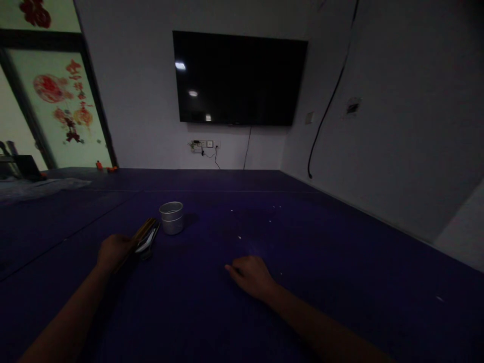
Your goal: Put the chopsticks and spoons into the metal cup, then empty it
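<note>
A smooth purple surface (196,317) spreads below a glossy black television (242,80); pale door panels (49,121) carry red characters (74,68), 福 (36,13) topmost. The right hand (252,276) has fingers curled inward; the left hand (113,250) grasps slim brown sticks (143,230) near a banded metal cup (172,223).

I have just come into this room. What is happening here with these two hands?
A person's left hand grips a bundle of long, thin yellow-brown sticks, with shiny, pale spoon-like utensils close beside it; the dim picture hides whether the hand holds those too. The silver cylindrical metal cup stands upright just beyond, on the dark purple flat surface. The right hand is loosely curled over that surface, with nothing visible in it.
</note>
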Demonstrator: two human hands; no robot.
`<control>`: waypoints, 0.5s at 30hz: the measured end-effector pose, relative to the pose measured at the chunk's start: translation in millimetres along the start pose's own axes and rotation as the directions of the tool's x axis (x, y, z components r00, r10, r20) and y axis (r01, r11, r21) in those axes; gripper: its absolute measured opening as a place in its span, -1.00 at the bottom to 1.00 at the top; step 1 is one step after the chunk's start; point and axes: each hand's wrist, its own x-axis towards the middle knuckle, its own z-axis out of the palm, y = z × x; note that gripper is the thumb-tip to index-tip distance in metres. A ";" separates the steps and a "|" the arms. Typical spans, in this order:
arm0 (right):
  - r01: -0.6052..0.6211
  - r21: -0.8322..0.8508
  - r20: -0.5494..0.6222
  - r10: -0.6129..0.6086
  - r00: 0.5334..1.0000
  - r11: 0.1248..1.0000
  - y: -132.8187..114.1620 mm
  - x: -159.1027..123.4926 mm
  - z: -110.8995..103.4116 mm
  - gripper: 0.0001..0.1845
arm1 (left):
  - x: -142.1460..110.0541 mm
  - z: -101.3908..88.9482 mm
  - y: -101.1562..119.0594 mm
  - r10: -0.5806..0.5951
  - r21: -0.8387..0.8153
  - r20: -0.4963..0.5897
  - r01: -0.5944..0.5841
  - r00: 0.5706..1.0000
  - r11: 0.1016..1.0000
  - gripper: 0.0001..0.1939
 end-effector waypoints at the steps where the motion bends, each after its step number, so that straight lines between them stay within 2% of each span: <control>1: 0.002 0.001 0.000 -0.002 1.000 1.000 0.1 -0.1 -0.1 -0.58 | 0.5 -0.1 0.2 -0.008 0.002 0.007 0.008 1.000 1.000 -0.65; 9: 0.000 -0.012 0.003 0.000 1.000 1.000 -0.5 -0.2 -1.2 -0.58 | 2.5 0.6 1.1 -0.032 0.030 0.020 0.031 0.999 0.999 -0.63; 15: 0.015 0.001 0.009 -0.015 1.000 1.000 0.8 -0.6 0.4 -0.57 | 10.8 1.5 -1.2 -0.071 0.031 0.078 0.069 0.994 0.997 -0.55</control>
